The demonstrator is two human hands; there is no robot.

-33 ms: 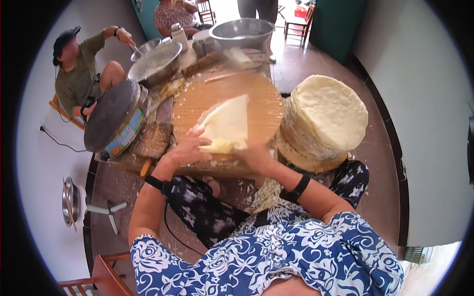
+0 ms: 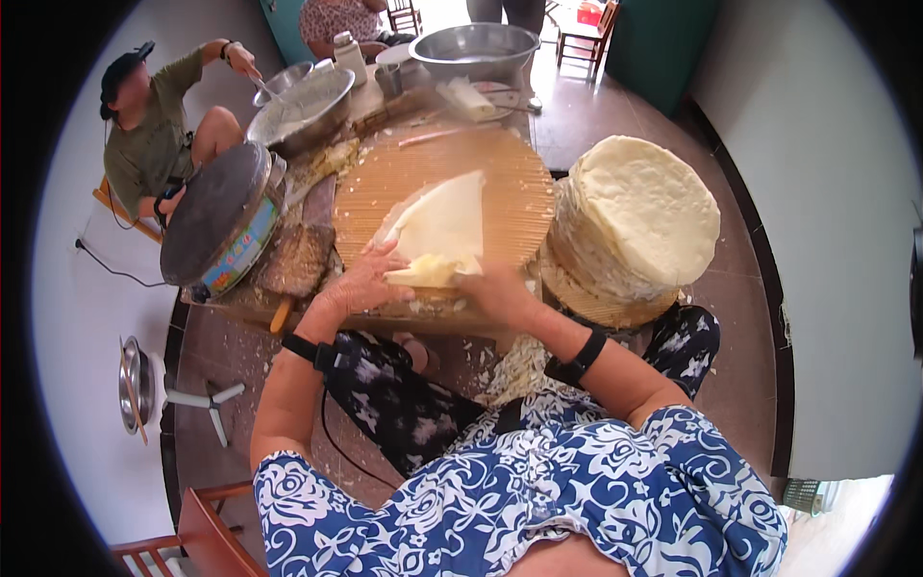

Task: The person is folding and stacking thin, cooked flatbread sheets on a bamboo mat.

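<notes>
A thin pale pancake (image 2: 447,216), folded into a wedge, lies on a round ribbed wooden board (image 2: 514,173). Its near edge is rolled up into a thick fold (image 2: 430,272). My left hand (image 2: 358,286) presses on that fold from the left with its fingers curled over it. From the right, my right hand (image 2: 497,291) grips the same fold. Both wrists carry black bands. A tall stack of finished round pancakes (image 2: 639,216) stands just right of the board on a woven tray.
A tilted round griddle (image 2: 216,207) sits left of the board. Behind it are a batter bowl (image 2: 303,101) and a large steel basin (image 2: 476,48). Another person (image 2: 144,125) sits at far left, stirring. On the floor at left lies a small fan (image 2: 144,385).
</notes>
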